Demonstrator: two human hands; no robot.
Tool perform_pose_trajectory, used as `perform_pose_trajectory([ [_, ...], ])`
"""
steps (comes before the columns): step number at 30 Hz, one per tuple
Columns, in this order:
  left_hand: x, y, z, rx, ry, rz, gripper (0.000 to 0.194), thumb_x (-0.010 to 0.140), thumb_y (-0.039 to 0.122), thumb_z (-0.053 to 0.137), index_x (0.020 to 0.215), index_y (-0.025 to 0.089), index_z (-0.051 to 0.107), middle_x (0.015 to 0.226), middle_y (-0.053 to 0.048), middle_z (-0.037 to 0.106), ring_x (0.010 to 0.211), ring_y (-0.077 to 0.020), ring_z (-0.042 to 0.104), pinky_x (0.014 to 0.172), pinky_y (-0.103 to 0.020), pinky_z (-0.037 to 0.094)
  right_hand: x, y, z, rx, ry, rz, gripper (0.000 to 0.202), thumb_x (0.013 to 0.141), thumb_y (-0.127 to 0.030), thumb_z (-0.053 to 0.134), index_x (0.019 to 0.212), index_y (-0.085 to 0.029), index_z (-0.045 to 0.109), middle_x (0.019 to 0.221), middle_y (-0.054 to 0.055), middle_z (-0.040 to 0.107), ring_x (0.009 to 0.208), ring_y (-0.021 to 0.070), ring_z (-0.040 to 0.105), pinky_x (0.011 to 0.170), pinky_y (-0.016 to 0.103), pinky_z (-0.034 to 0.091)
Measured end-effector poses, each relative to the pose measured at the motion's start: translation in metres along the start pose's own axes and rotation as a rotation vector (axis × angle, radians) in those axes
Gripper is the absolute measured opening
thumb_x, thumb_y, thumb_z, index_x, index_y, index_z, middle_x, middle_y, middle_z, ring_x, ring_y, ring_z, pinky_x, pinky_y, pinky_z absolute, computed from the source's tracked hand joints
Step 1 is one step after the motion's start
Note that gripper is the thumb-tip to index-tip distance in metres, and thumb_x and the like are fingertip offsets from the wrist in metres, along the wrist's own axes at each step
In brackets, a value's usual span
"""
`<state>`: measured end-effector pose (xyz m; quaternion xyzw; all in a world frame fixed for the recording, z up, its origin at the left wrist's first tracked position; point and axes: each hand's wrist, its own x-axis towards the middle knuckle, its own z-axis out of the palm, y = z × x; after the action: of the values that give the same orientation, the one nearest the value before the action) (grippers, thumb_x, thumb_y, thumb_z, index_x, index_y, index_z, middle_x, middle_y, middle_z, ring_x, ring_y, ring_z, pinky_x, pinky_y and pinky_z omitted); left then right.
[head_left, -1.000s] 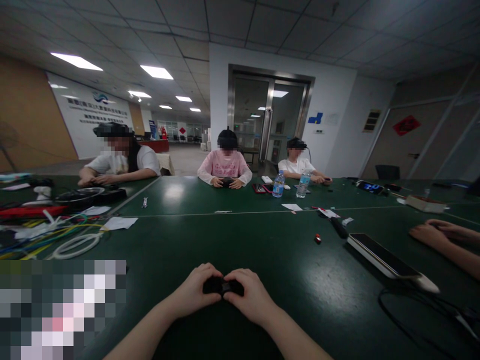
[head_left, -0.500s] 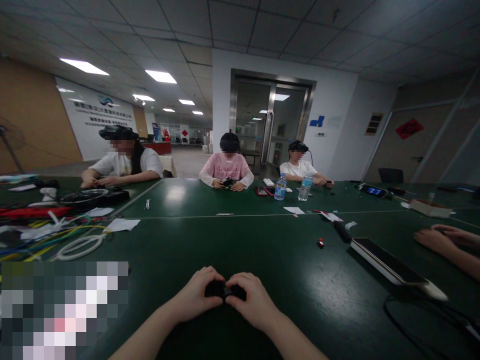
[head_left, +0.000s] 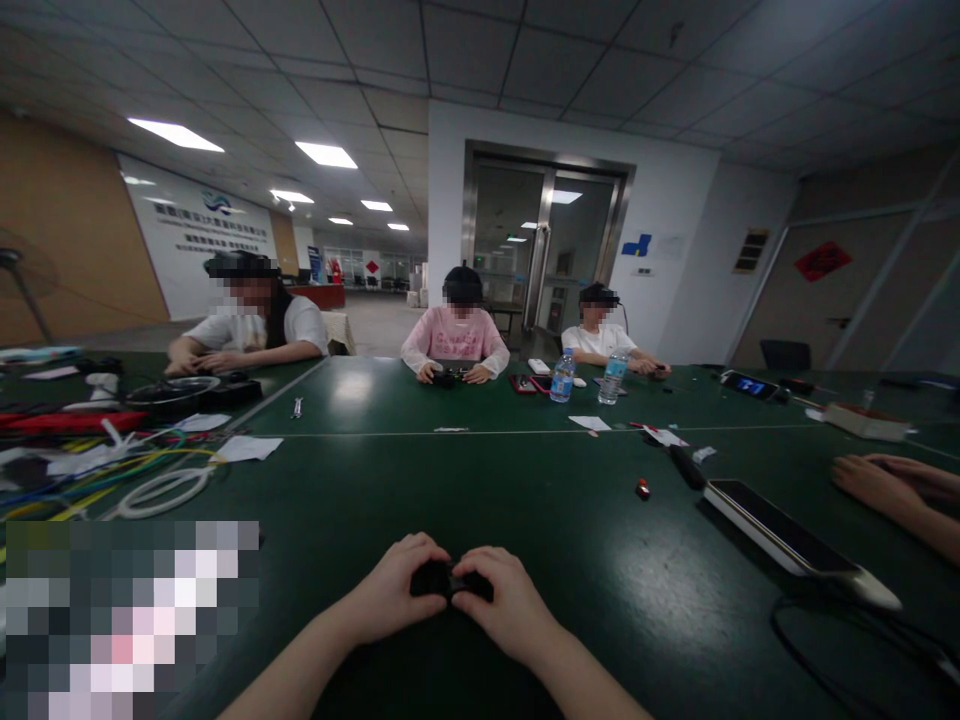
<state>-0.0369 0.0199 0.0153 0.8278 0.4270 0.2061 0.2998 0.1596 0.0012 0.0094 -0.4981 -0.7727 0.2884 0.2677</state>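
Black and small, an object (head_left: 454, 580) sits between the two hands over the table (head_left: 360, 500), midway along its near edge; whether it touches the tabletop cannot be told. The left hand (head_left: 405, 590) pinches one end between thumb and forefinger, and the right hand (head_left: 501, 598) pinches the other the same way; the remaining fingers lie bent close together behind. Beyond, to the right, lies a small red-and-silver item (head_left: 643, 489), then a white-sided slab with a dark top (head_left: 784, 528), nearer the right edge. Toward the far edge stand two clear plastic bottles with blue labels, one on the left (head_left: 562, 380) and one on the right (head_left: 613, 378), upright and near each other; how full they are is unclear. Farther right sits a low, pale open-topped box (head_left: 862, 423), its contents too dim to identify. Toward the left edge, a coiled white cable (head_left: 165, 494) lies among coloured wires (head_left: 161, 462).
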Motion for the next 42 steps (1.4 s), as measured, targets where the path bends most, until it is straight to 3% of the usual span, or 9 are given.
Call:
perform_pose_trajectory([
  [9,0.000,-0.005,0.002,-0.022,-0.002,-0.021,0.040,0.069,0.033,0.060,0.108,0.026,0.054,0.106,-0.004,0.055,0.100,-0.0210,0.048,0.086,-0.035,0.038,0.000,0.001,-0.001,0.008,-0.011,0.024,0.022,0.071,-0.028,0.063,0.093,-0.031,0.062,0.106,-0.002,0.059,0.104,0.0211,0.050,0.091,0.038,0.036],
  [22,0.001,0.001,0.000,0.023,0.004,-0.008,0.033,0.069,0.030,0.061,0.101,0.024,0.056,0.101,-0.003,0.056,0.097,-0.0196,0.049,0.086,-0.034,0.039,0.001,0.001,0.002,-0.003,0.004,0.004,0.021,0.071,-0.025,0.064,0.091,-0.029,0.063,0.105,-0.001,0.060,0.102,0.0201,0.052,0.091,0.036,0.037],
  [29,0.000,-0.003,0.001,0.007,0.003,-0.026,0.033,0.068,0.029,0.061,0.101,0.024,0.056,0.103,-0.002,0.055,0.096,-0.0193,0.049,0.084,-0.032,0.039,0.003,0.009,-0.001,0.199,0.133,0.011,0.019,0.073,-0.020,0.059,0.091,-0.025,0.061,0.102,0.000,0.060,0.098,0.0182,0.055,0.087,0.031,0.041],
  [42,0.001,-0.005,0.000,-0.048,-0.025,-0.096,0.041,0.068,0.030,0.061,0.108,0.027,0.053,0.110,-0.003,0.053,0.103,-0.0218,0.047,0.090,-0.037,0.036,0.003,0.032,-0.031,0.314,0.310,0.107,0.026,0.076,-0.030,0.056,0.101,-0.024,0.057,0.100,0.002,0.063,0.099,0.0201,0.057,0.089,0.036,0.042],
])
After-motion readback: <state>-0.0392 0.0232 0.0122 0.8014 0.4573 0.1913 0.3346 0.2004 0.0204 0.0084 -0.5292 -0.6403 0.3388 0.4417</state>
